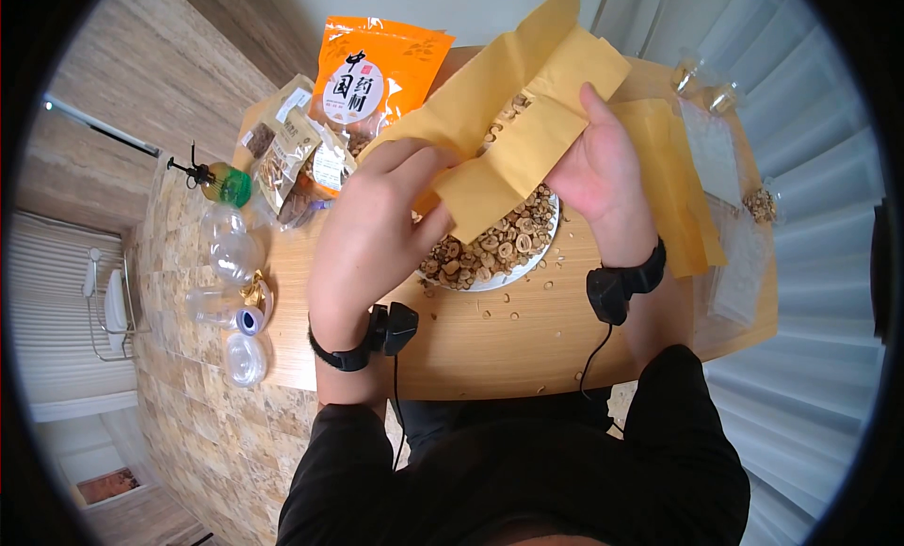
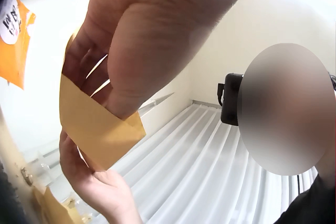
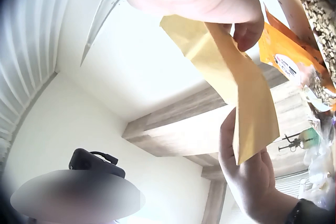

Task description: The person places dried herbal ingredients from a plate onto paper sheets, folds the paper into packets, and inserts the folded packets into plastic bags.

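Note:
Both hands hold a creased sheet of yellow-brown paper [image 1: 518, 177], partly folded, over a white plate [image 1: 490, 285]. Dried round slices [image 1: 506, 122] show in the paper's fold. My left hand [image 1: 367, 221] grips the left side, its thumb at the near flap. In the left wrist view, the fingers of that left hand [image 2: 118, 50] reach in behind the flap. On the other side my right hand [image 1: 603, 174] holds the paper, thumb up along its edge and most fingers hidden beneath. More dried slices [image 1: 504, 249] are heaped on the plate under the paper.
An orange pouch [image 1: 386, 71] and smaller packets [image 1: 287, 146] stand at the back left. Down the left side are a green spray bottle [image 1: 226, 184] and clear plastic containers [image 1: 235, 254]. More yellow paper [image 1: 673, 198] lies at right, beside clear bags [image 1: 739, 273]. Loose bits [image 1: 513, 315] dot the table.

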`<act>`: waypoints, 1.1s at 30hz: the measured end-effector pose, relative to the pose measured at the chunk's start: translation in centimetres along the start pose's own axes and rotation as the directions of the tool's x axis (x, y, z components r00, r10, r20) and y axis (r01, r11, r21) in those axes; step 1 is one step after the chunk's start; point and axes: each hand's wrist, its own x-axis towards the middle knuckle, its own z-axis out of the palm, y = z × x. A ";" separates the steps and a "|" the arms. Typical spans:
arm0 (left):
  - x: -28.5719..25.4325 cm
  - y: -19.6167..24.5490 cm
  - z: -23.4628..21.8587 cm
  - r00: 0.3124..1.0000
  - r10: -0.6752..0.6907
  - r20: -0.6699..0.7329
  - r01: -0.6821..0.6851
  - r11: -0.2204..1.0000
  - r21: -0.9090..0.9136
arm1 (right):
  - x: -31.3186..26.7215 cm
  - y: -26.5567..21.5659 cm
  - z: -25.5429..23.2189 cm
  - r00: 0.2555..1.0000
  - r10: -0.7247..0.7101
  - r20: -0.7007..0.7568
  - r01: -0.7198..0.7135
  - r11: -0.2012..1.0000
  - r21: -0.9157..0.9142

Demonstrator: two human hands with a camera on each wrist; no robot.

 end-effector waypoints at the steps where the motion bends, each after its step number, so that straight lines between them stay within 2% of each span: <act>1: 0.1 0.0 0.3 0.999 0.027 -0.019 -0.027 1.000 -0.002 | 0.0 0.1 0.1 1.000 0.002 -0.001 -0.002 1.000 -0.001; 3: 0.2 0.2 0.7 0.998 0.054 -0.037 -0.054 0.999 -0.005 | -0.2 0.1 0.3 0.999 0.011 0.030 -0.012 0.999 0.029; 6: 0.3 0.6 0.9 1.000 0.007 -0.015 -0.009 0.996 -0.092 | -0.3 0.2 0.1 1.000 0.028 0.007 -0.028 0.999 0.021; 8: 0.6 0.9 1.2 0.982 0.189 -0.017 -0.190 0.981 -0.045 | -0.3 0.2 0.0 0.999 0.032 0.008 -0.032 0.999 0.027; 12: 0.5 1.5 1.8 0.962 0.270 0.043 -0.270 0.963 -0.009 | -0.6 0.4 0.4 0.999 0.020 0.024 -0.022 0.998 0.054; 16: 0.5 2.0 2.0 0.961 0.274 0.044 -0.276 0.960 0.037 | -0.6 0.2 0.7 1.000 -0.017 0.018 0.016 0.997 0.074; 18: 0.4 2.2 1.8 0.960 0.256 0.111 -0.268 0.957 0.108 | -0.7 0.1 0.8 1.000 -0.020 0.016 0.019 0.997 0.071; 22: 0.4 2.1 2.1 0.962 0.245 0.119 -0.258 0.960 0.108 | -0.3 0.4 0.2 0.998 -0.042 0.037 0.040 0.998 0.054; 24: 0.4 1.5 2.6 0.969 0.235 0.070 -0.239 0.969 0.055 | -0.1 0.5 0.0 0.994 -0.105 0.010 0.104 0.993 0.056; 28: 0.6 0.5 2.7 0.979 0.200 0.040 -0.203 0.976 0.081 | 0.4 -0.2 -0.5 0.986 -0.167 -0.015 0.167 0.985 0.050; 30: 0.5 -0.2 2.7 0.980 0.187 0.069 -0.195 0.973 0.125 | 0.4 -0.6 -0.4 0.953 -0.304 0.014 0.304 0.952 -0.022; 31: 0.4 -0.4 2.8 0.981 0.179 0.069 -0.187 0.975 0.122 | 0.3 -0.6 -0.3 0.955 -0.296 0.010 0.296 0.955 -0.024; 33: 0.4 -0.8 3.0 0.994 0.108 0.030 -0.110 0.991 0.080 | 0.1 -0.5 0.1 0.905 -0.425 0.022 0.425 0.898 -0.110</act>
